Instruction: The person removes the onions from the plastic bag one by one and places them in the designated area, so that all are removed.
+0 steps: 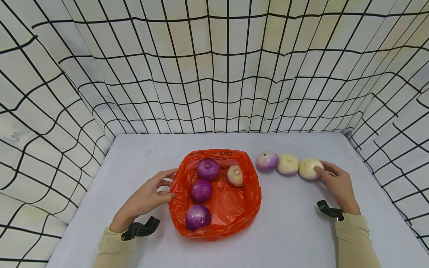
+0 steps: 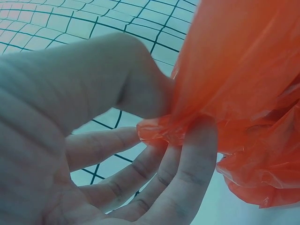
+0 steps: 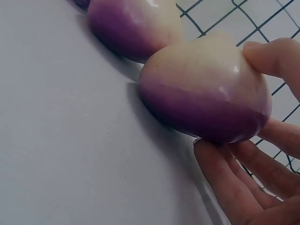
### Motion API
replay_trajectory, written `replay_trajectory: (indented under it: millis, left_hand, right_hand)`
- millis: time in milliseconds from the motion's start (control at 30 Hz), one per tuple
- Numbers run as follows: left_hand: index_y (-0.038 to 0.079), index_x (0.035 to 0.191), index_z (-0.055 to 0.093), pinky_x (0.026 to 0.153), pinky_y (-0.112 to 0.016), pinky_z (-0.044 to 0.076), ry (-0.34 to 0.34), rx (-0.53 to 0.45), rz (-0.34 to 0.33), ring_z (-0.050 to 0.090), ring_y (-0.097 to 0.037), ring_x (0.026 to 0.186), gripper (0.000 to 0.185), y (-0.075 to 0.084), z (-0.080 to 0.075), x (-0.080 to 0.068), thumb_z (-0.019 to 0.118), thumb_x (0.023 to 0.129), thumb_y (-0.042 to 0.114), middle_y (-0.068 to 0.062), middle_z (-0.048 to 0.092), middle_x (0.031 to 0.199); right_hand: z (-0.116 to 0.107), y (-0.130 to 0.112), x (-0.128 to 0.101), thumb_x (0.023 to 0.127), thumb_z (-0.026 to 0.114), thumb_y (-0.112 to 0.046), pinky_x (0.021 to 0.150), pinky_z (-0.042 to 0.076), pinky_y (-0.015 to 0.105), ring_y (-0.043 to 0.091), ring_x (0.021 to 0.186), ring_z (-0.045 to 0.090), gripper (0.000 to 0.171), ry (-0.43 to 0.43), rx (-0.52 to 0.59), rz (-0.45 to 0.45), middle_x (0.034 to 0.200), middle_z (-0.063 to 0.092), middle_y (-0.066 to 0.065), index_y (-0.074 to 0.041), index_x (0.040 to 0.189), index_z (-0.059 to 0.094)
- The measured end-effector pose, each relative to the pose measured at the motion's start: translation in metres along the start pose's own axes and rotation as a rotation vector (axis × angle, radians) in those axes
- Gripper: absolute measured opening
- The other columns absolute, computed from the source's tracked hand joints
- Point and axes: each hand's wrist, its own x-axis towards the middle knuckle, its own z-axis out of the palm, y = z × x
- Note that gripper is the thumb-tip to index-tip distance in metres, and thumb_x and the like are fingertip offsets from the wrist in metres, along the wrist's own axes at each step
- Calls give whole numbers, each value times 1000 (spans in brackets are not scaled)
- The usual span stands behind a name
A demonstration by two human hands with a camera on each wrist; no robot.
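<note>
An orange plastic bag lies open on the table, holding three purple onions and one pale onion. My left hand pinches the bag's left edge between thumb and fingers. To the right, three onions sit in a row on the table: a purple-tinged one, a pale one and another pale one. My right hand grips that last onion, thumb on top and fingers curled beneath.
The grey table is walled on three sides by a white cloth with a black grid. Bare tabletop lies in front of the bag and behind it.
</note>
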Motion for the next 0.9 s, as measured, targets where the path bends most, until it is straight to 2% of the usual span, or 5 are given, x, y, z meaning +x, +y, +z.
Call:
replay_trajectory:
  millis: [200, 400, 467, 667, 900]
  left_hand:
    - [14, 158, 40, 89, -28, 63, 2, -2, 6, 57, -38, 129, 72, 0, 0, 0, 70, 92, 12, -18, 48, 145]
    - [14, 158, 40, 88, -28, 63, -1, 2, 13, 57, -37, 129, 72, 2, -1, -2, 71, 92, 13, -19, 48, 146]
    - [14, 158, 40, 89, -28, 63, -1, 2, 15, 57, -36, 129, 73, 2, -1, -2, 71, 92, 13, -19, 48, 146]
    - [13, 158, 39, 88, -28, 63, -6, 11, 29, 57, -37, 129, 73, 2, -2, -2, 71, 92, 14, -20, 48, 147]
    - [14, 158, 40, 89, -30, 64, -7, 13, 25, 56, -37, 129, 73, 3, -3, -3, 71, 92, 15, -20, 48, 147]
  right_hand:
    - [-3, 2, 1, 99, 60, -54, 83, 53, 4, -19, 100, 57, 75, 31, 69, -34, 150, 49, 14, -5, 154, 46]
    - [-10, 4, 0, 98, 61, -53, 80, 53, 4, -15, 94, 64, 72, 85, 155, 3, 124, 55, -18, -7, 152, 50]
    - [-12, 3, -1, 98, 64, -51, 80, 54, 4, -14, 92, 66, 70, 109, 212, 5, 117, 56, -23, -7, 151, 52]
    - [-15, 1, -3, 97, 69, -37, 82, 55, 5, -9, 92, 68, 60, 181, 386, -37, 109, 65, -19, -2, 144, 57]
    - [-15, -8, -7, 98, 70, -31, 81, 55, 4, -6, 90, 70, 43, 234, 461, -48, 107, 67, -15, -8, 133, 63]
